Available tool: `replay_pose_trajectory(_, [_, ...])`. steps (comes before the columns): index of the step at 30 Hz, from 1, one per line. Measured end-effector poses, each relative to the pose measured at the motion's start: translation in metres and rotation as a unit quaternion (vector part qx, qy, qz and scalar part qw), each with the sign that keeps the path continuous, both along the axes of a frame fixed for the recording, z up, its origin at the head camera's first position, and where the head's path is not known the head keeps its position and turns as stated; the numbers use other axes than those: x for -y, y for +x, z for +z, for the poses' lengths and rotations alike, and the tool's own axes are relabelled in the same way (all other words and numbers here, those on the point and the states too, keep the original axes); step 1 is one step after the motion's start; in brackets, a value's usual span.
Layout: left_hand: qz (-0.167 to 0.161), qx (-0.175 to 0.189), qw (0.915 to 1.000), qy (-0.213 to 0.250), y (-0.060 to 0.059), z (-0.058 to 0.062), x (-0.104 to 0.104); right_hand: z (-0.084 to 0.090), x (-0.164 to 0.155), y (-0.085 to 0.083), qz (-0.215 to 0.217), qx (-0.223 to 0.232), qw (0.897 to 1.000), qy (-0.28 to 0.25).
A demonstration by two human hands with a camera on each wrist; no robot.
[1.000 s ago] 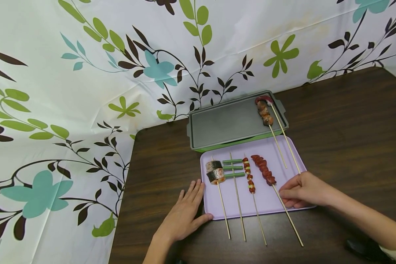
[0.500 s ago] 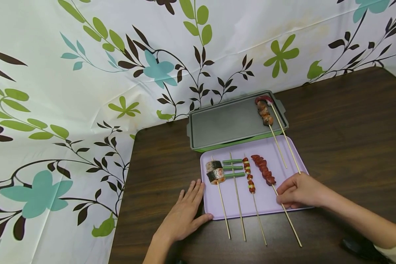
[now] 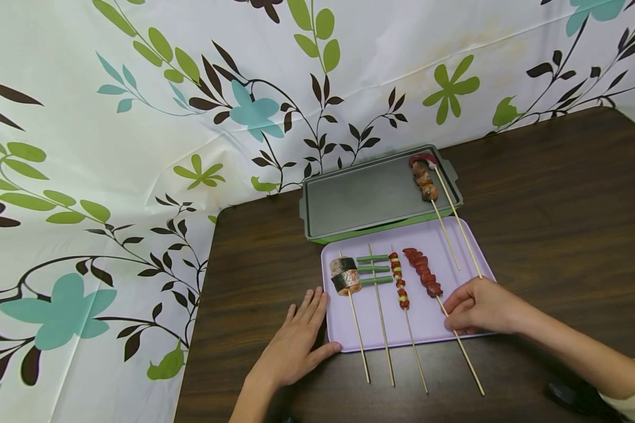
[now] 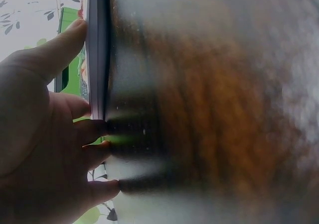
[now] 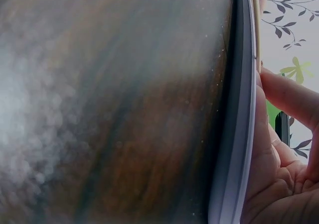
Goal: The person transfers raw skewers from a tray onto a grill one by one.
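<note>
From the head camera, the right hand [image 3: 484,306] rests on the near right corner of the lilac tray [image 3: 428,326], its curled fingertips [image 3: 451,317] pinching the bare stick of the red sausage skewer [image 3: 438,299]. That skewer lies slantwise, its meat toward the middle of the tray and beyond the fingers, its stick running under the hand and out over the dark wooden table [image 3: 555,194]. The left hand [image 3: 295,343] lies flat on the table, fingers straight, thumb touching the tray's near left corner; it holds nothing. Four skewers lie side by side on the tray: a fish roll skewer [image 3: 346,276], a green bean skewer [image 3: 374,269], a small red-and-yellow skewer [image 3: 400,288] and the sausage one. Two more skewers [image 3: 425,179] have their food ends on the grey griddle pan [image 3: 365,200] behind the tray, their sticks reaching back over the tray's right side. That makes six skewers, one tray, one pan.

At the left wrist, the thumb [image 4: 60,47] presses against the tray's edge [image 4: 97,59], and the other fingers lie stretched on the blurred tabletop.

At the right wrist, the tray's rim [image 5: 244,109] runs upright through the frame with a pale stick [image 5: 255,25] along it; a finger [image 5: 289,97] bends over the rim, though the pinch itself is out of view here.
</note>
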State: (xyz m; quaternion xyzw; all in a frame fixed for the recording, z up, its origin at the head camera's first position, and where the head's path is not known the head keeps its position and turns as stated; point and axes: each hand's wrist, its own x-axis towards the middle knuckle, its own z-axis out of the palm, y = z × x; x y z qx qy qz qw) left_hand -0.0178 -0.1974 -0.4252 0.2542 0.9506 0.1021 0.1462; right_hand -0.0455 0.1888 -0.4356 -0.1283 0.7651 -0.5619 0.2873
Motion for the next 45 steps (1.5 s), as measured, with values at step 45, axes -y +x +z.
replay_pose_trajectory(45, [0.001,-0.005,1.0,0.007,0.001,0.002,-0.001,0.006,-0.002,0.016,-0.018,0.143,0.971,-0.194])
